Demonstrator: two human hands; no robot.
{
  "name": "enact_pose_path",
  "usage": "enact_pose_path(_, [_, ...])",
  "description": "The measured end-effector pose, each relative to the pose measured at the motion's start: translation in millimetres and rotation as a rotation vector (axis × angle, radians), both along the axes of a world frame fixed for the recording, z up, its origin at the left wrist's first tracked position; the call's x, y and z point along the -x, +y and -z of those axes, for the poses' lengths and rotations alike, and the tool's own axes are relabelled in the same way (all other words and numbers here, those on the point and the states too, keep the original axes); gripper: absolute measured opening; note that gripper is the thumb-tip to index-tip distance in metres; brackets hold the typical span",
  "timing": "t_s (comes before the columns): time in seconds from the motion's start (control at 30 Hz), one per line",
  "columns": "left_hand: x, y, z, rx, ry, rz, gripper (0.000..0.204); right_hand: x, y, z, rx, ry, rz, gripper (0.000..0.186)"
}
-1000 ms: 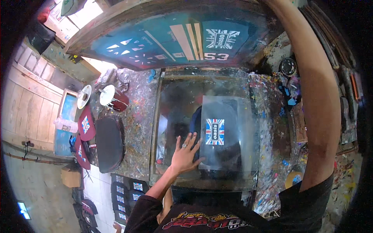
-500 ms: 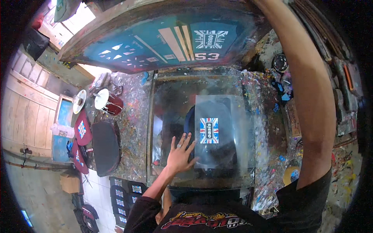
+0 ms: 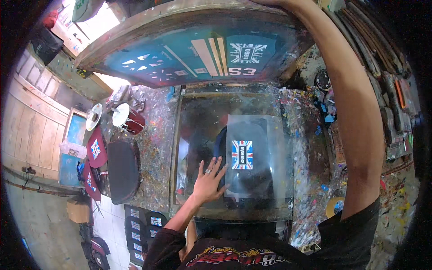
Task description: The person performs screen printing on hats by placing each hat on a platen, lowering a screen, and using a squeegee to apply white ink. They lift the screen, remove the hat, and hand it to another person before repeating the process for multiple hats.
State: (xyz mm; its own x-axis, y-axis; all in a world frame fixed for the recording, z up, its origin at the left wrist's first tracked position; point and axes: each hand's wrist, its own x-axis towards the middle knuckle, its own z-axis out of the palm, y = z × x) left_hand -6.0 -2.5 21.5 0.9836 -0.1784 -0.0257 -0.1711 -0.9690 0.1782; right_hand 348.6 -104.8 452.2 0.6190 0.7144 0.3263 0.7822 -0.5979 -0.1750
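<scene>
My left hand [image 3: 208, 183] lies with fingers spread on a glass-topped board [image 3: 195, 108], at the left edge of a translucent sheet [image 3: 274, 126]. Under the sheet is a rounded dark piece [image 3: 254, 180], with a blue, red and white flag-style print [image 3: 242, 155] showing on it. My right hand [image 3: 265, 2], partly cut off at the top of the picture, is closed on the wooden top edge of a raised teal printing screen [image 3: 144, 63]. My right arm reaches up along the right side.
A paint-streaked worktable [image 3: 155, 144] holds a red paint tub [image 3: 135, 122], lid [image 3: 93, 118], black panel [image 3: 121, 171] and maroon printed pieces [image 3: 96, 150]. Printed dark pieces [image 3: 135, 225] lie lower left. A tape roll [image 3: 334, 208] is at right, stacked boards [image 3: 378, 45] beyond.
My right hand and arm have shifted a little leftward along the screen's top edge. My left hand stays on the board. The whole view has shifted slightly.
</scene>
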Motion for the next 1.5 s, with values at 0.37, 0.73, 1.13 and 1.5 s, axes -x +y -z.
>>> enact_pose_path(0.37, [8, -3, 6, 0.097, -0.127, -0.012, 0.071, -21, 5, 6, -0.061, 0.015, -0.143, 0.073])
enact_pose_path(0.73, [-62, -65, -189, 0.493, -0.916, -0.207, 0.045, 109, -38, 49, -0.026, -0.096, 0.079, 0.085])
enact_pose_path(1.13, [91, 12, -45, 0.103, -0.141, -0.232, 0.047, 252, -114, 334, 0.386, 0.549, -0.193, 0.044])
enact_pose_path(1.5, [87, 2, -25, 0.169, -0.135, -0.259, 0.054, 110, -93, 390, 0.099, -0.259, -0.332, 0.023])
